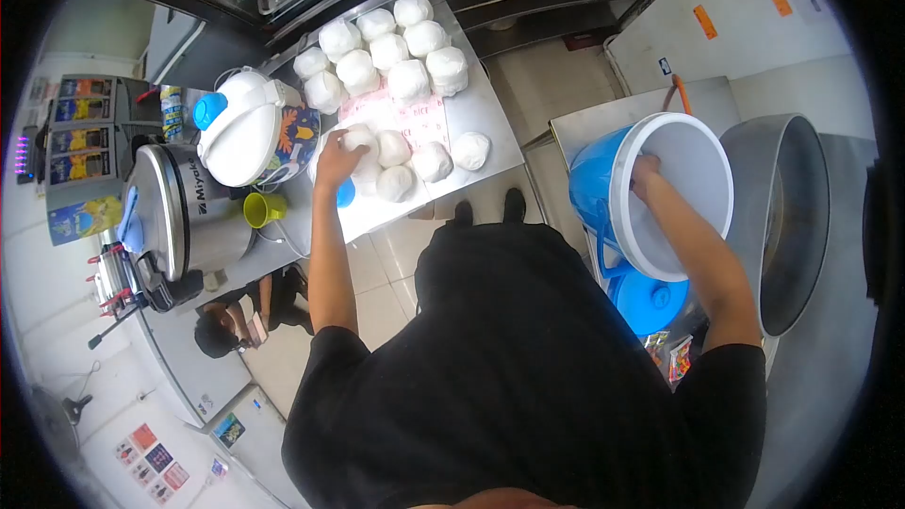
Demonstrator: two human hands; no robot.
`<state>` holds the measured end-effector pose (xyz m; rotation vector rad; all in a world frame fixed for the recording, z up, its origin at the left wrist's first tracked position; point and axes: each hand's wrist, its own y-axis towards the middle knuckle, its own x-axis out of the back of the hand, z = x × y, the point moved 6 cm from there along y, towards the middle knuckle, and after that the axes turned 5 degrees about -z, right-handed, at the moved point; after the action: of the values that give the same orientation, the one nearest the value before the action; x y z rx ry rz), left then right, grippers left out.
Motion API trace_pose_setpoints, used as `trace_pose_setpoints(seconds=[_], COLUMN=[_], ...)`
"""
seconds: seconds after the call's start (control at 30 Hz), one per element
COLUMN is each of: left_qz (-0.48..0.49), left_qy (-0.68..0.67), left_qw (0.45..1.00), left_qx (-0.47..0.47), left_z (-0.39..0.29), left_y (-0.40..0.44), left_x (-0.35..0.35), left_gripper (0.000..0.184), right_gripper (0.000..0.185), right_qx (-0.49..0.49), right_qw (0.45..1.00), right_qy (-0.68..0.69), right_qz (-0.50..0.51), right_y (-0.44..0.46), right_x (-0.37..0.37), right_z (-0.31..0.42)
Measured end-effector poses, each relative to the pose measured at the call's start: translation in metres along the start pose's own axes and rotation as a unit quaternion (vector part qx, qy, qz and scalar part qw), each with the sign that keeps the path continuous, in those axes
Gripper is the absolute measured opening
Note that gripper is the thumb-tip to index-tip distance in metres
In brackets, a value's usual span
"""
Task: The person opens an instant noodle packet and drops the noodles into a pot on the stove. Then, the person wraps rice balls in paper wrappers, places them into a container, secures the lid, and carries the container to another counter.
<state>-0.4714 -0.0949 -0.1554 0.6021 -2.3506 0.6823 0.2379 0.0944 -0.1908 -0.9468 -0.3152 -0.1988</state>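
Observation:
My left hand (pixel 339 160) is at the near left of the metal table, its fingers curved around a white paper-wrapped bundle (pixel 359 139). Beside it sit more round white bundles, among them one (pixel 433 161) near the front edge and one (pixel 469 151) at the right. Farther back, several bundles (pixel 387 52) stand close together in rows. My right hand (pixel 645 174) reaches inside a blue cooler bucket (pixel 596 174) with a white interior, near its left inner wall. Its fingers are mostly hidden, and I cannot make out anything in them.
A blue lid (pixel 650 302) lies below the bucket, near colourful packets (pixel 679 358). To the right stands a large metal pot (pixel 797 226). At left are a white jug (pixel 240 132), a steel Miyako cooker (pixel 189 207) and a yellow-green cup (pixel 264 210). A person (pixel 250 316) with a phone is beyond.

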Motion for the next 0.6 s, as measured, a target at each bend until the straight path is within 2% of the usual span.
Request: trace_pose_setpoints(seconds=[0.1,0.2,0.3,0.4,0.5,0.6], left_qz=[-0.032,-0.082,-0.064,-0.118,-0.150,-0.157], left_qy=[0.153,0.185,0.183,0.183,0.172,0.056], left_qw=[0.987,0.970,0.971,0.963,0.945,0.960], left_qx=[-0.035,-0.135,-0.138,-0.161,-0.234,-0.226], left_z=[-0.028,-0.048,-0.046,-0.066,-0.102,-0.115], left_y=[-0.018,-0.037,-0.037,-0.053,-0.078,-0.103], left_x=[0.010,0.010,0.009,0.016,0.027,0.013], left_gripper=[0.080,0.079,0.078,0.072,0.061,0.051], right_gripper=[0.087,0.072,0.058,0.048,0.045,0.049], right_qx=[0.014,0.028,0.011,0.017,0.150,0.234], right_qw=[0.999,0.998,0.998,0.998,0.985,0.959], right_qy=[0.018,-0.035,-0.053,-0.050,0.039,0.100], right_qz=[-0.049,-0.034,0.015,0.042,0.068,0.124], right_y=[0.063,-0.008,-0.123,-0.206,-0.309,-0.363], right_x=[0.013,0.014,0.020,0.047,0.042,-0.004], right_z=[-0.025,0.009,0.060,0.102,0.144,0.143])
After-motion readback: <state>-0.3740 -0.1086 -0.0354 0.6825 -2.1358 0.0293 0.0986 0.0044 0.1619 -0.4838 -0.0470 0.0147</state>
